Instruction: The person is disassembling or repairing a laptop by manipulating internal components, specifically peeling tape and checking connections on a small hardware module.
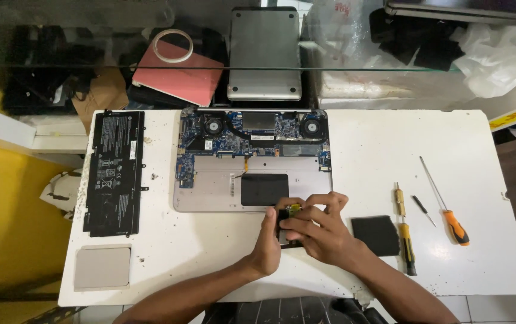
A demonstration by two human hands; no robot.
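An opened laptop base [210, 186] lies on the white table [390, 156], its blue circuit board and two fans exposed. Just in front of its near edge, my left hand [268, 243] and my right hand [318, 231] together grip a small dark component [288, 211] with a yellow-green bit on top. My right hand's fingers curl over it and my left thumb presses its left side. Most of the component is hidden by my fingers.
A flat black battery [114, 171] lies at the left, a grey pad [103, 267] below it. A black square pad [375, 234], two yellow-black screwdrivers [406, 246], a thin black tool [424, 210] and an orange-handled screwdriver [453, 225] sit at the right. Behind are a silver laptop [265, 54], pink case [177, 75] and tape roll [172, 45].
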